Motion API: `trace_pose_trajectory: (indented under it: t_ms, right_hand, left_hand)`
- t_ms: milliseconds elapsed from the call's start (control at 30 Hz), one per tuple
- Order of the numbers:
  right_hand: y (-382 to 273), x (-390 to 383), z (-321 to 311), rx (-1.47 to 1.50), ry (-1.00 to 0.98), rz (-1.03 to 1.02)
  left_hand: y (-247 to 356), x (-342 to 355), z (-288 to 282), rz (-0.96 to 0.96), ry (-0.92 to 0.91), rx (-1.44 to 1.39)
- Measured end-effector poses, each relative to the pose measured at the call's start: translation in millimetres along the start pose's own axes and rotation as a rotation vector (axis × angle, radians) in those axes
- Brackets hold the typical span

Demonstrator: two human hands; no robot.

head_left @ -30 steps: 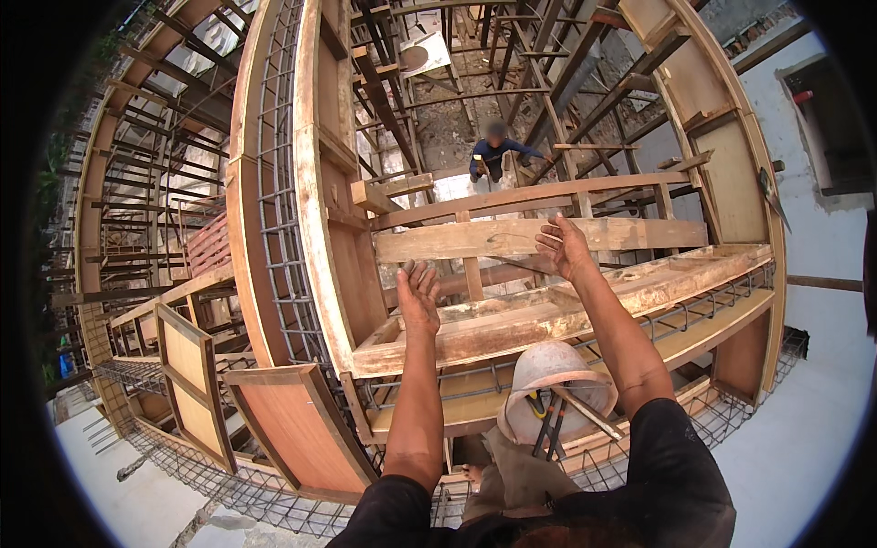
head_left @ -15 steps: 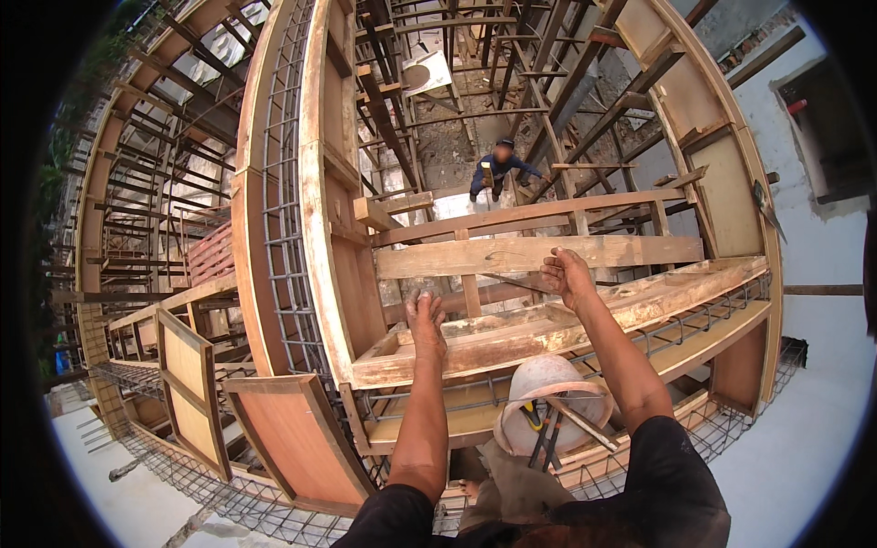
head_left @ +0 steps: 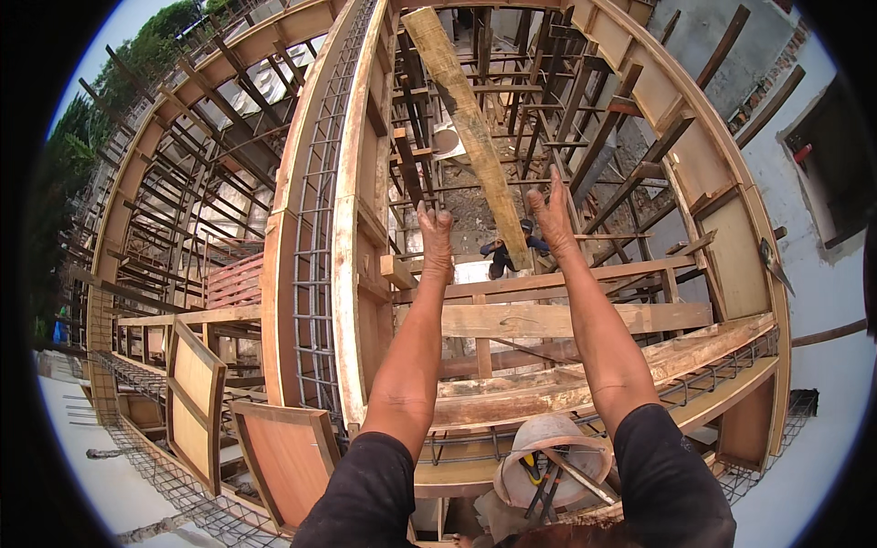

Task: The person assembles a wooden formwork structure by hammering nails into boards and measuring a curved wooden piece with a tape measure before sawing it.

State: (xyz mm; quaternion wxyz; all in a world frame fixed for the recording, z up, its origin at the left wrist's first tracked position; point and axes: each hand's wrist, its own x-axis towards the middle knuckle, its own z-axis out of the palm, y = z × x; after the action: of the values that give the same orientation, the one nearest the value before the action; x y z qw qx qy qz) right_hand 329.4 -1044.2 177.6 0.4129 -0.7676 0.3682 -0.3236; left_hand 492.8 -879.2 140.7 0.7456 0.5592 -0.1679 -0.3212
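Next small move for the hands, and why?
I'd probably bring both hands inward toward the plank: it slants between the left hand and right hand, both open, neither visibly gripping it. Its lower end overlaps the co-worker below in view; whether they hold it is unclear.

This is an open-air building site. Pale brown plywood formwork panels [head_left: 735, 256], long grey steel rebar cages [head_left: 327, 274] and dark brown timber props [head_left: 609, 128] show it
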Motion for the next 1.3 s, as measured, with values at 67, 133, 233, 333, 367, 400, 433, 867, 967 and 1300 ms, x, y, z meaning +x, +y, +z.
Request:
trace_pose_trajectory:
  t_ms: [67,133,233,333,367,400,433,867,967,1300]
  right_hand:
    - [-42,19,63,0.007,-0.098,0.024]
    - [-67,8,120,0.254,-0.307,-0.038]
    - [-69,-74,144,0.119,-0.361,-0.166]
    - [-106,-145,107,0.074,-0.489,-0.329]
    - [-124,-164,93,0.087,-0.584,-0.418]
    - [-134,-190,80,0.024,-0.559,-0.417]
    - [-145,-214,66,-0.042,-0.532,-0.422]
    - [-207,-396,-61,0.749,-0.44,0.496]
    - [-247,-410,-56,0.901,-0.582,0.546]
    - [-212,-471,4,0.753,-0.576,0.696]
  left_hand:
    - [29,37,-6,0.04,0.017,-0.085]
    - [41,39,-6,0.037,0.026,-0.189]
    - [48,-7,-27,0.043,-0.077,-0.324]
    - [72,-81,-55,0.093,0.073,-0.367]
    - [82,-105,-70,0.147,0.092,-0.393]
    - [90,-131,-81,0.19,0.106,-0.432]
    - [102,-154,-92,0.259,0.069,-0.508]
    - [173,-478,-304,0.4,0.721,-0.793]
    - [170,-545,-310,0.362,0.802,-0.892]
    - [133,-677,-265,0.196,1.291,-0.85]
